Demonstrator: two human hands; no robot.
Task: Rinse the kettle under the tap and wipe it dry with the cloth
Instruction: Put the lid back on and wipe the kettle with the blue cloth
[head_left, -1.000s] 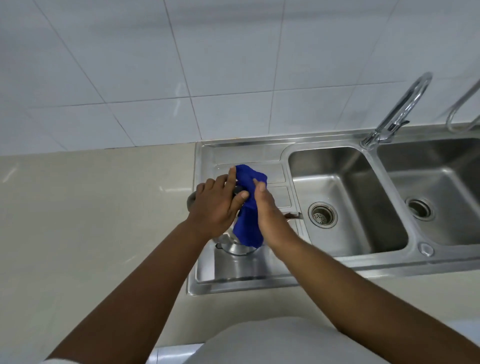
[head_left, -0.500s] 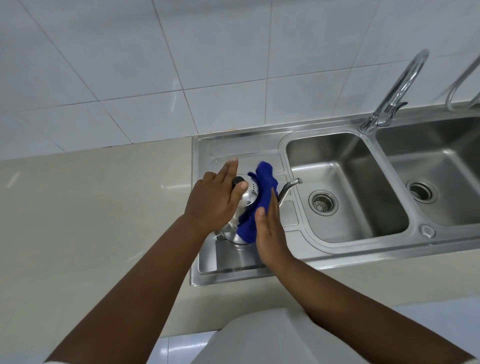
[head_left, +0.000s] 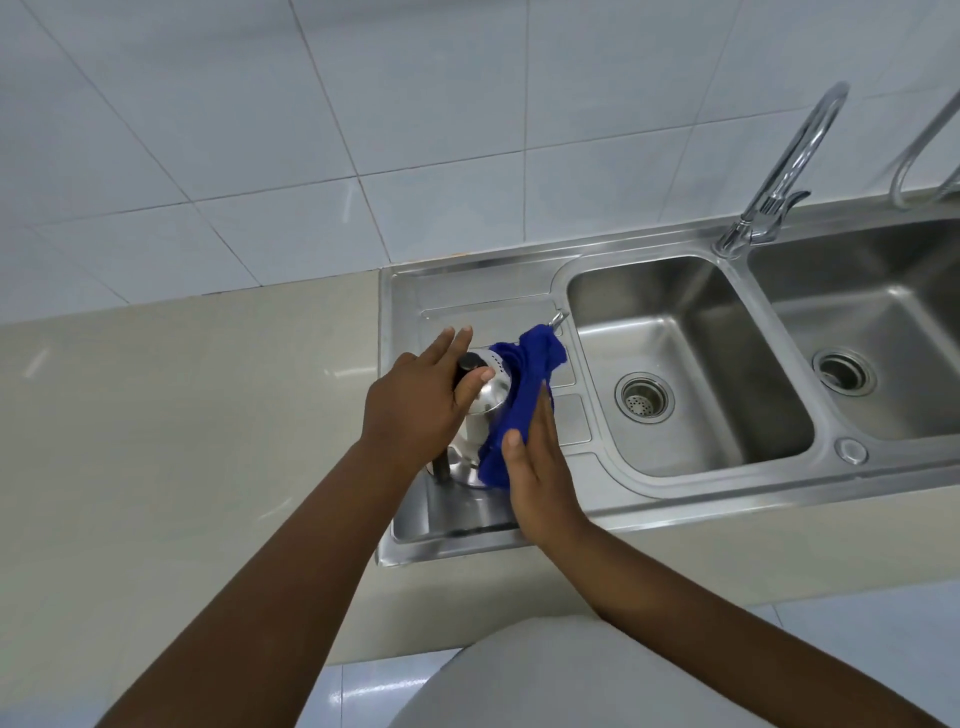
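Standing upright on the ribbed steel drainboard (head_left: 467, 512) at the left end of the sink unit, the kettle (head_left: 480, 410) is keeping its long axis vertical, and its thin spout (head_left: 560, 318) is pointing up and away toward the tiled wall (head_left: 415, 114), just beside the rim of the near basin (head_left: 691, 364). Its body is polished, rounded metal narrowing toward a domed lid with a dark knob (head_left: 470, 362). A dark handle end (head_left: 442, 467) is showing low on its left side.

The left hand (head_left: 415, 405) is resting over the kettle's top from the left, thumb lying on the lid beside the knob and fingers stretched outward; its grip is loose and wide rather than curled around anything. The right hand (head_left: 540, 467) is pressing flat, fingers straight and together, holding the blue cloth (head_left: 519, 400) against the kettle's right flank. The cloth is soft, nubby and crumpled, draping from near the spout down to the base.

Behind the 2 basins the curved chrome tap (head_left: 789, 161) is standing well apart from the kettle. The beige tabletop (head_left: 182, 415) is looking smooth and glossy.
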